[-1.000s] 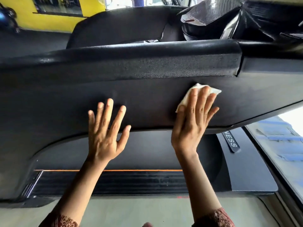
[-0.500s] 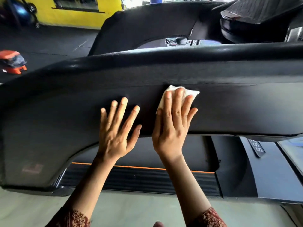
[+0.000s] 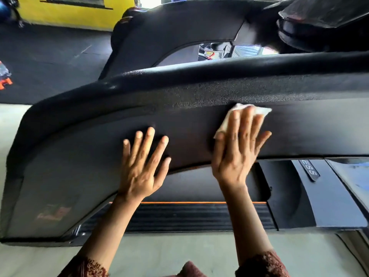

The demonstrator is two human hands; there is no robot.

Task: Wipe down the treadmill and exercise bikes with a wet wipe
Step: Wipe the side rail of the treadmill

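A: What's over on the left?
B: A yellow wall (image 3: 65,16) at the back, and an orange-and-black thing (image 3: 5,76) at the very edge, too cut off to name.
A: And the treadmill (image 3: 83,148)?
B: Its black side fills the middle and curves down at the left end. The left hand (image 3: 139,172) lies flat on it, fingers straight and spread, holding nothing.
A: Where's the wipe (image 3: 263,111)?
B: Further right, high on that same side, just under the textured rail (image 3: 219,90). The right hand (image 3: 235,158) presses it flat with straight fingers. White corners stick out past the fingertips and beside the forefinger.
A: Anything lower down?
B: A ribbed black strip (image 3: 199,216) with an orange line (image 3: 199,202) along its top edge. To the right is a badge (image 3: 311,171) showing the letters "ESS".
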